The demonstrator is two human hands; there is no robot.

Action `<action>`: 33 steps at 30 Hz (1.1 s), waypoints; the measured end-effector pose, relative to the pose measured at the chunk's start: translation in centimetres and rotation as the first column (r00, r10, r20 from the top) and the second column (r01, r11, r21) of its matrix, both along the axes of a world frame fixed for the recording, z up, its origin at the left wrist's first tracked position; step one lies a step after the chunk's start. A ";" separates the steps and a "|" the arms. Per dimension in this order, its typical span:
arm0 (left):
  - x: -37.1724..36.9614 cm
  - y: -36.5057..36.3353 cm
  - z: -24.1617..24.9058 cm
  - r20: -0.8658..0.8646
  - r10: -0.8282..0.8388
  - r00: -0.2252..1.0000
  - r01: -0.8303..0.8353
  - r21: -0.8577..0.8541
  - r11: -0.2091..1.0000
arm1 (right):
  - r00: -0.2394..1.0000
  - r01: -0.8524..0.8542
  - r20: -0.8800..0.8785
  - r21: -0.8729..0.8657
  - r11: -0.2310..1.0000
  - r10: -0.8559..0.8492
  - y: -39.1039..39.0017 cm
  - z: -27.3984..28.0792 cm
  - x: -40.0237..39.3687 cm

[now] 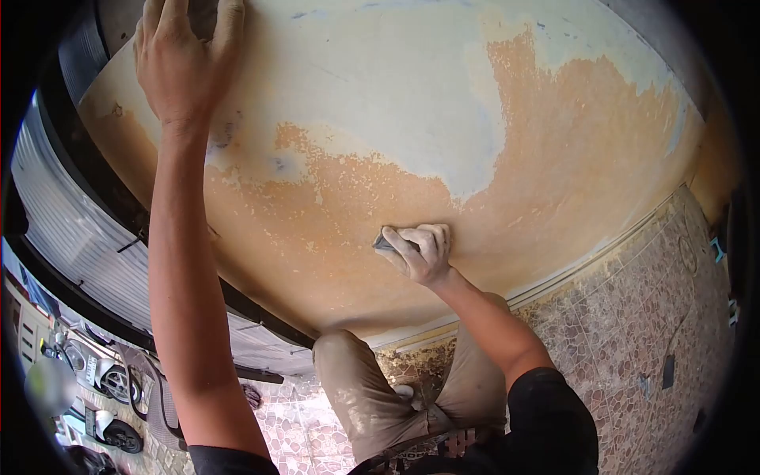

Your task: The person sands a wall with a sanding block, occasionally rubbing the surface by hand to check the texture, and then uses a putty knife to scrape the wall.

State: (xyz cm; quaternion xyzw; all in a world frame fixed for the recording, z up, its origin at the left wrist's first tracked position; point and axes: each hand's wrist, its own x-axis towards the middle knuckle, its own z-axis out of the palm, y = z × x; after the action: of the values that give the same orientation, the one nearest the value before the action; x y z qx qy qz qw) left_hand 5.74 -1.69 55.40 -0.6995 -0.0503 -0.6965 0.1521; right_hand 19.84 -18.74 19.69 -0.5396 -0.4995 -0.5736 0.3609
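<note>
My right hand (425, 252) is closed around a folded piece of dark sandpaper (381, 241); only its edge shows past the fingers. The hand rests against the orange-tan part of a large curved panel (364, 210), which looks like vehicle bodywork. Pale cream patches (380, 87) with ragged edges cover the panel's upper part. At the top left, my left hand (180, 75) lies on the panel with thumb and fingers spread. Its fingertips are cut off by the frame's top edge, and I see nothing held in it.
Below the panel is a dusty stone-patterned floor (586, 348), with a small dark flat piece (669, 370) on it. My knees (344, 368) are close under the panel's lower edge. Corrugated sheeting (75, 214) runs along the left, with parked motorcycles (111, 376) beyond.
</note>
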 end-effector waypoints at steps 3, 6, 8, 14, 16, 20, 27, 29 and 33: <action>0.0 4.7 -0.3 -0.063 0.022 0.998 -0.017 0.079 0.997 | 0.996 0.000 -0.087 -0.017 1.000 -0.002 -1.5 0.4 0.6; 0.9 3.6 -2.9 0.079 0.077 0.994 -0.098 0.326 0.940 | 0.951 0.054 -0.306 0.279 0.959 0.036 -1.0 4.4 1.6; 1.1 2.7 -5.8 0.054 0.103 0.993 -0.115 0.300 0.947 | 0.892 0.043 -0.416 0.472 0.881 0.179 -0.1 7.4 1.8; 0.1 0.0 -18.8 -0.207 0.248 0.946 -0.246 0.039 0.969 | 0.965 0.005 -0.255 0.223 0.975 0.053 3.7 1.2 -3.4; -0.9 0.5 -23.0 -0.266 0.247 0.932 -0.251 0.020 0.968 | 0.984 -0.045 -0.170 0.065 0.997 0.055 2.4 -0.9 -3.6; -2.6 3.0 -30.2 -0.330 0.258 0.908 -0.253 0.056 0.966 | 0.977 -0.008 -0.212 0.115 0.993 0.032 0.8 1.5 -0.8; -5.0 3.7 -43.1 -0.374 0.241 0.896 -0.248 0.029 0.968 | 0.907 0.029 -0.386 0.450 0.893 0.165 2.4 3.5 -1.0; -5.1 3.6 -45.8 -0.401 0.248 0.882 -0.269 0.003 0.963 | 0.975 0.007 -0.221 0.196 0.981 0.038 3.1 -2.4 -3.0; -5.2 3.2 -50.2 -0.396 0.173 0.902 -0.240 -0.126 0.963 | 0.991 -0.055 -0.125 -0.126 0.990 0.039 0.5 -5.3 -2.7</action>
State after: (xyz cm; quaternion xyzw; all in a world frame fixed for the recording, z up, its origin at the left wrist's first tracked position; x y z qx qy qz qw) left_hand 0.56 1.49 5.23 -0.8225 -0.1538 -0.5200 0.1713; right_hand 17.13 -18.24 14.37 -0.5841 -0.5252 -0.4971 0.3687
